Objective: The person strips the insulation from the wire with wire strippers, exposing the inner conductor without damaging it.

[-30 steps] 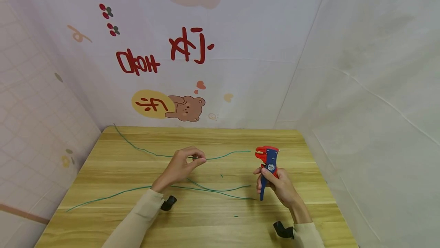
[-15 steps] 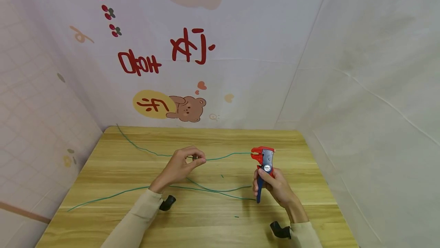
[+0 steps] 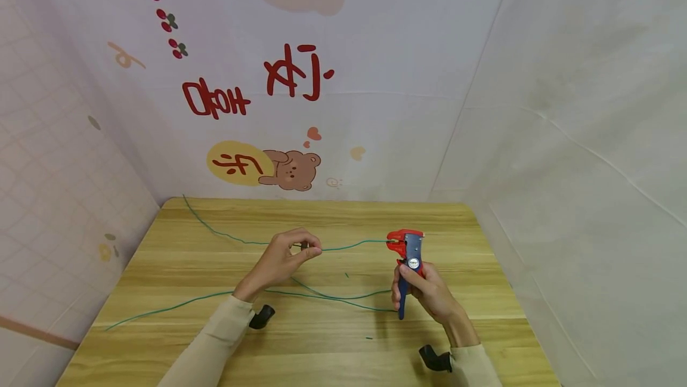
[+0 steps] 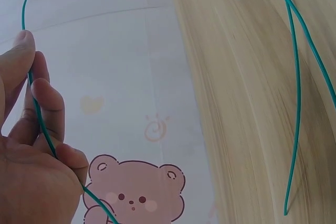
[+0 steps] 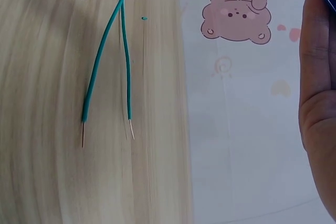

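My left hand pinches a green wire between thumb and forefinger, above the far half of the table. In the left wrist view the same wire runs down along the curled fingers and past the palm. My right hand grips the handles of a red and blue wire stripper, held upright. The wire's right end sits at the mouth of the stripper's red head, which points left. Only the edge of the right hand and a dark blue bit of handle show in the right wrist view.
Two more green wires lie across the wooden table, crossing near the middle. Their right ends show bare copper. Short green insulation scraps lie nearby. A printed wall rises behind the table.
My right hand has moved left with the wire stripper, bringing its red head from beside the wire's end onto it. The left hand has stayed in place, still pinching the wire.
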